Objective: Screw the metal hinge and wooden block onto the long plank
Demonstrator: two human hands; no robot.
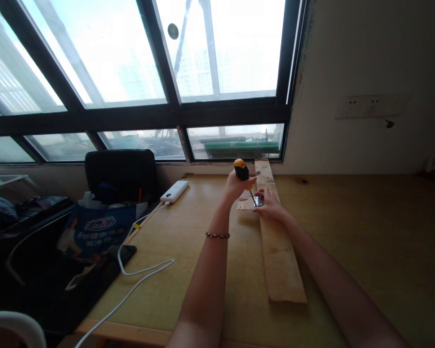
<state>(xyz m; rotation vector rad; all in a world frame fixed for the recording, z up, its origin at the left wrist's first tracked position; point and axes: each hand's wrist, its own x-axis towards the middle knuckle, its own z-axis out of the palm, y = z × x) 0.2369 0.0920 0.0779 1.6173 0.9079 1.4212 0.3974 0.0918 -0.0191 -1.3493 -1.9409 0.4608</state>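
One screwdriver [241, 170] at a metal plate [258, 200]

The left hand [235, 187] is closed around the screwdriver's yellow and black handle, and a braided bracelet [217, 236] circles that wrist. The tool tilts, its shaft slanting down to the plate; whether the tip sits in a screw is too small to tell. The right hand [270, 205] is clamped on the plate, a fingertip at its far side and the thumb at its near side.

The plate lies near the desk's far edge, where a short wooden piece [243, 204] meets the left side of a long board [281, 261]. That board runs from the far edge of the desk [362, 241] towards the near edge.

Close to the desk's far left corner lies a white power bank [174, 192]. Its cable [148, 271] loops over the left part of the desk and passes the near left corner. Beyond the left edge are a black chair [120, 171] and a blue bag [96, 229]. Past the far edge stands a window [176, 113].
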